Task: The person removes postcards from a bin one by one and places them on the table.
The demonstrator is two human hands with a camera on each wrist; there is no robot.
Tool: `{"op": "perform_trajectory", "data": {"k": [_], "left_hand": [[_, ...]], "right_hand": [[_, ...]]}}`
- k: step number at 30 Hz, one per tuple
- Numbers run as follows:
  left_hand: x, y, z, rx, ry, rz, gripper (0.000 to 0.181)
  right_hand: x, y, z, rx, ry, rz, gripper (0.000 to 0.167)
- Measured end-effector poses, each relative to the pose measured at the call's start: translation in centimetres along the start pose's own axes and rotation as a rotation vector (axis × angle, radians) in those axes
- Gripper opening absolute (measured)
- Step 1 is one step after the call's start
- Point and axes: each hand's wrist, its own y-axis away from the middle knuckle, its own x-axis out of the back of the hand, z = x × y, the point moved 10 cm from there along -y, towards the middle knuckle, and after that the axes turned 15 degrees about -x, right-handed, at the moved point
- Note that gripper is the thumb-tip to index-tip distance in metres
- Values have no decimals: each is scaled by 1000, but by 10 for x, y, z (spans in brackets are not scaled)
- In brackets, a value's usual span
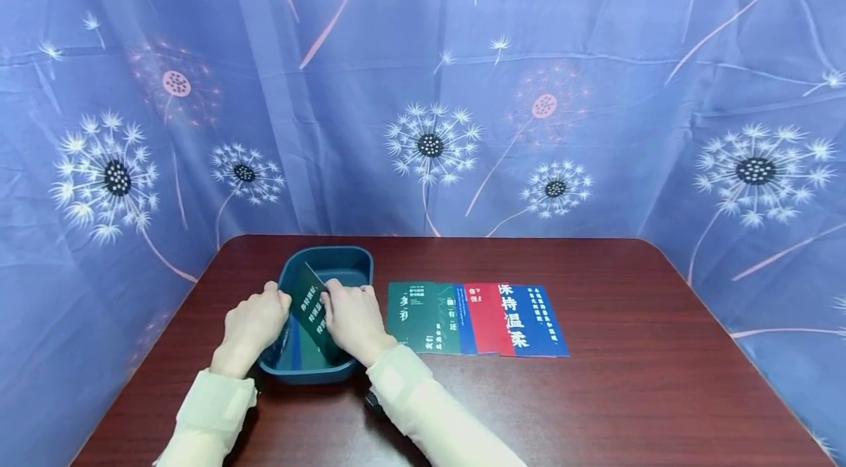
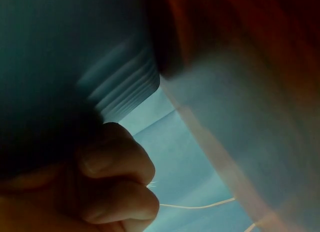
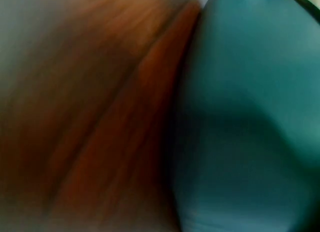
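Observation:
A dark teal plastic basin (image 1: 333, 255) stands at the left of the table. My left hand (image 1: 252, 321) grips its left rim; curled fingers (image 2: 122, 177) show against the ribbed wall in the left wrist view. With my right hand (image 1: 357, 319) I pinch a dark green card (image 1: 309, 305) printed with white characters, tilted inside the basin. Below it, a strip of blue (image 1: 295, 349) shows on the basin's floor, perhaps another card. The right wrist view holds only the basin's outer wall (image 3: 245, 122); my right fingers are out of it.
Right of the basin, a row of overlapping cards lies flat: green cards (image 1: 416, 320), a red card (image 1: 487, 324) and a blue card (image 1: 538, 320). The dark red-brown table (image 1: 628, 379) extends to the right. A blue dandelion-print cloth (image 1: 357, 122) hangs behind and along the sides.

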Motion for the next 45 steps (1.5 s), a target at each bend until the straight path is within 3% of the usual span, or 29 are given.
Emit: {"op": "perform_trajectory", "data": {"k": [7, 17, 28, 45], "left_hand": [[-2, 1, 1, 2, 10, 5, 34], [2, 0, 2, -9, 7, 18, 33], [4, 1, 1, -12, 9, 39, 31], [-1, 0, 0, 3, 10, -2, 34]], "right_hand": [[29, 1, 9, 0, -264, -22, 14], [64, 3, 35, 8, -510, -90, 6], [92, -3, 68, -168, -548, -145, 10], [143, -11, 169, -338, -591, -118, 10]]}}
